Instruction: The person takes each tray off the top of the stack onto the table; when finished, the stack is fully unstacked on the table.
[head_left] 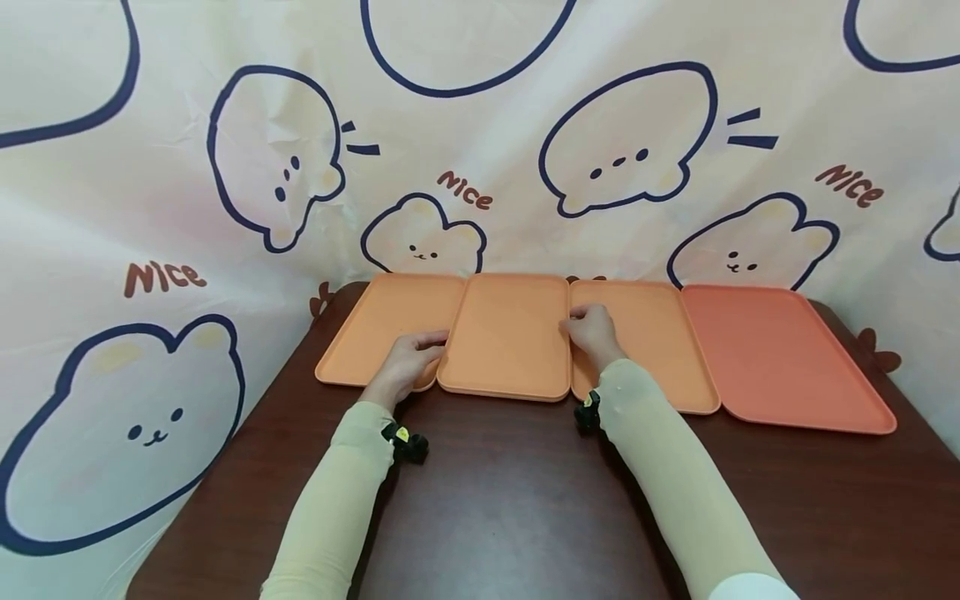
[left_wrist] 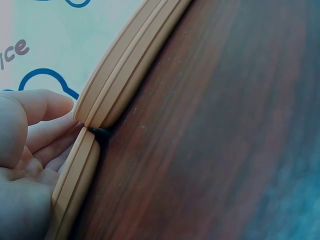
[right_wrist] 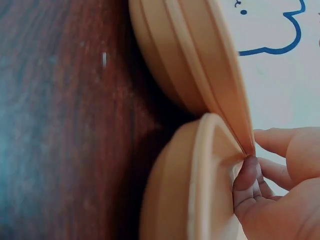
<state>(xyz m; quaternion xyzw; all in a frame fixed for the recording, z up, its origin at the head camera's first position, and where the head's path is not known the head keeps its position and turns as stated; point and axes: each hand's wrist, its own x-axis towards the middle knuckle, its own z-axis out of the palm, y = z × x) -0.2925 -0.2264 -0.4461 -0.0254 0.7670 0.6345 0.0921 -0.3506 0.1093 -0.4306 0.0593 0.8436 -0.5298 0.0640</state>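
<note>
A light orange tray lies second from the left in a row of trays. It sits on another tray of the same colour, and the two stacked rims show in the left wrist view. My left hand grips the upper tray's left edge, its fingers over the leftmost orange tray. At the opposite edge my right hand pinches the rim, with fingertips close against it in the right wrist view. Below that hand lies another orange tray.
A coral-red tray ends the row at the right. All the trays rest along the back of a dark brown wooden table. Behind it hangs a pale cloth printed with cartoon bears. Each wrist wears a small black camera.
</note>
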